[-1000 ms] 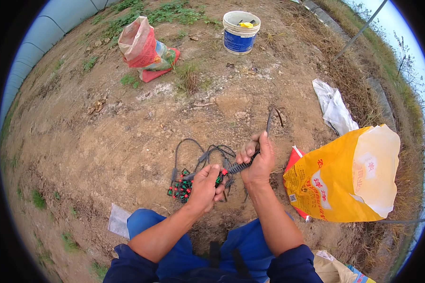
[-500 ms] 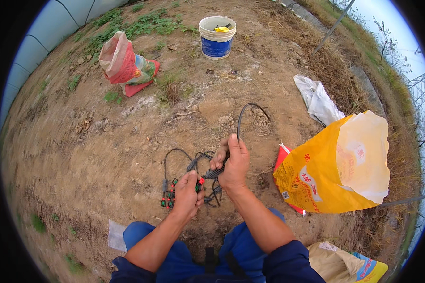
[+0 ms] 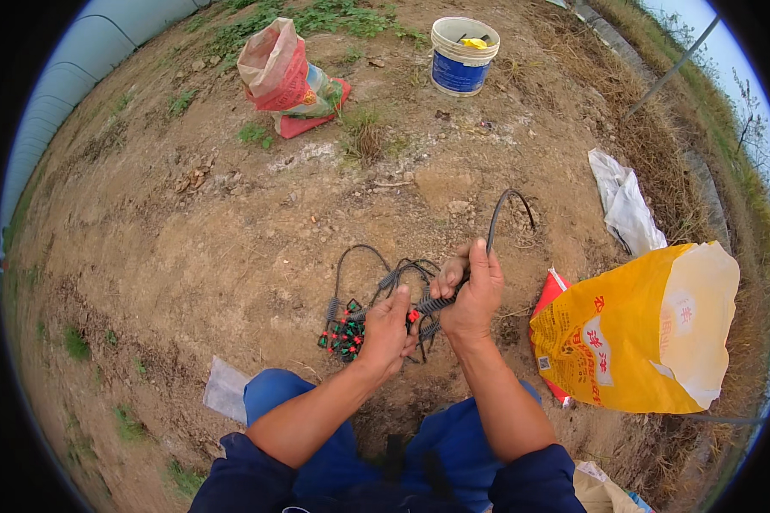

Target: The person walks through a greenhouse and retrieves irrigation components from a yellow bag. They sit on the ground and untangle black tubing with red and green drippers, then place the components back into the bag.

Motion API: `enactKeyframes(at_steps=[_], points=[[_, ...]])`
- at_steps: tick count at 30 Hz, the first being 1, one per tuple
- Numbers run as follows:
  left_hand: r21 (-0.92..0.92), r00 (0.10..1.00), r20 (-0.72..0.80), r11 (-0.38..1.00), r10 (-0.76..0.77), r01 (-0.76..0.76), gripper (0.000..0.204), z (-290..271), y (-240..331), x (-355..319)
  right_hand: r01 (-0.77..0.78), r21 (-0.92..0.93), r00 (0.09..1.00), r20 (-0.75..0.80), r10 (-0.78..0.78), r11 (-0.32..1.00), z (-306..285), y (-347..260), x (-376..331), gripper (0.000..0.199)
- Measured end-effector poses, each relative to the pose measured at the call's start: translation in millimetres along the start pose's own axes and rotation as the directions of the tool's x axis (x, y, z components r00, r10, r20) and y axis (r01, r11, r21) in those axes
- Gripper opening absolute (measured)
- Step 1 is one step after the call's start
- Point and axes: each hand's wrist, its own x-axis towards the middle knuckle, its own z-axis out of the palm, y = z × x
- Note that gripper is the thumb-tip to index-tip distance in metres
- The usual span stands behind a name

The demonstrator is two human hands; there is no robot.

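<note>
In the right hand (image 3: 473, 295), black tube (image 3: 498, 224) arcs up-right.

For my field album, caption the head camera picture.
Both hands, left hand and right hand, grip thin black tubing with red-green fittings over bare soil.

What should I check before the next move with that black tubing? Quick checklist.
1. Right hand grips the black tube: ok.
2. Left hand is on the bundle of tubes with red and green fittings: ok.
3. The tube's free end arcs up off the dirt: ok.
4. The tubes in the bundle are untangled: not ok, they are looped together.
5. How the fitting is seated between the hands: cannot tell, the fingers cover it.
6. Yellow sack is apart from the hands: ok.
</note>
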Motion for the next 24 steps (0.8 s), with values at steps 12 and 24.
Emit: enactKeyframes(at_steps=[12, 24], points=[[-0.037, 0.999, -0.05, 0.999, -0.013, 0.011, 0.043, -4, 4, 4, 0.026, -0.038, 0.999, 0.03, -0.025, 0.999, 3, 3, -1, 0.031], [-0.07, 0.998, -0.053, 0.997, -0.046, 0.042, 0.041, -9, 3, 5, 0.041, -0.147, 0.995, 0.098, -0.026, 0.988, 9, 10, -8, 0.034]])
